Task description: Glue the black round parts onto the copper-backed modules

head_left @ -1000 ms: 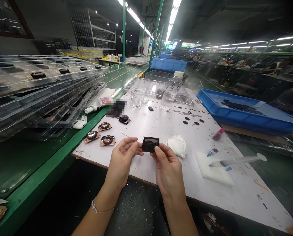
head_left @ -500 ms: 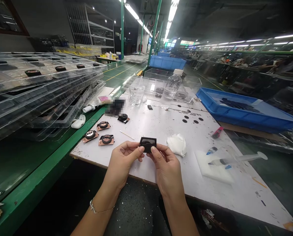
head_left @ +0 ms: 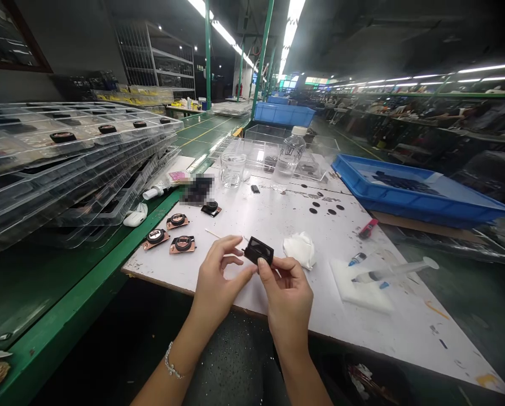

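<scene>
A small black rectangular part with a glossy dark window [head_left: 259, 250] is pinched between the thumb and fingers of my right hand [head_left: 290, 290], tilted above the table's front area. Close at its left side is my left hand [head_left: 220, 276], thumb and fingers spread apart; its thumb tip comes near the part's lower edge, and I cannot tell whether it touches. Several copper-coloured pieces with black rings [head_left: 183, 243] lie left of my hands. A cotton swab [head_left: 213, 233] rests just beyond my left fingers. To the right of the part sits a crumpled white cloth or tissue [head_left: 299, 250].
A white foam pad [head_left: 358, 290] bears a large syringe [head_left: 387, 272] at right. Farther back stand a glass of clear liquid [head_left: 232, 171] and a plastic bottle [head_left: 289, 158]. Stacked clear trays [head_left: 74, 169] flank the left; a blue bin [head_left: 421, 194] is at right.
My left hand has let go of the black part and its fingers have spread. The part, now in my right hand alone, has turned and tilted.
</scene>
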Tool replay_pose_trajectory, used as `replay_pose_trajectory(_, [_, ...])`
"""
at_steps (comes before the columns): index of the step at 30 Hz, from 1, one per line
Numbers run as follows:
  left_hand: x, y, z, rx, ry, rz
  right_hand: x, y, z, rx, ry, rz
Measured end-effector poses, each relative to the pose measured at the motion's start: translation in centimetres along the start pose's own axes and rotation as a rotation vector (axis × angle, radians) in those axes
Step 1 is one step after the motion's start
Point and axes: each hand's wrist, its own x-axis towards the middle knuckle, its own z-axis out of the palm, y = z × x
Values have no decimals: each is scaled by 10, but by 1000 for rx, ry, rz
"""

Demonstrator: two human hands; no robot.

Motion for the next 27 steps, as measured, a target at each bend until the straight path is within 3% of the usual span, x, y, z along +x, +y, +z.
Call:
replay_pose_trajectory(4, [-6, 5, 7, 172, -191, 197, -9, -11, -10, -141, -3, -92])
replay_pose_trajectory(6, [-7, 5, 14, 129, -235, 171, -13, -17, -19, -239, -47, -212])
replay_pose_trajectory(8, [-7, 3, 19, -36, -290, 33, -11, -22, -34, -351, -6, -424])
replay_pose_trajectory(10, [-5, 2, 21, -256, -372, -116, 0, -24, -56, -400, 218, -680])
replay_pose_trajectory(12, [-3, 1, 21, -427, -441, -200, 19, -24, -82, -385, 499, -835])
replay_pose_trajectory(14, [-2, 2, 20, -507, -476, -241, 39, -23, -106, -491, 532, -797])
replay_pose_trajectory(16, [-2, 2, 19, -537, -497, -269, 54, -20, -123, -529, 437, -615])
replay_pose_trajectory(19, [-3, 3, 18, -521, -515, -303, 62, -15, -133, -484, 279, -240])
replay_pose_trajectory(21, [-5, 3, 18, -497, -517, -314, 61, -12, -132, -506, 248, -115])
replay_pose_trajectory(23, [-6, 3, 18, -480, -509, -327, 59, -12, -127, -466, 261, -162])
replay_pose_trajectory(27, [-7, 1, 18, -463, -505, -361, 55, -28, -116, 55, 252, -439])
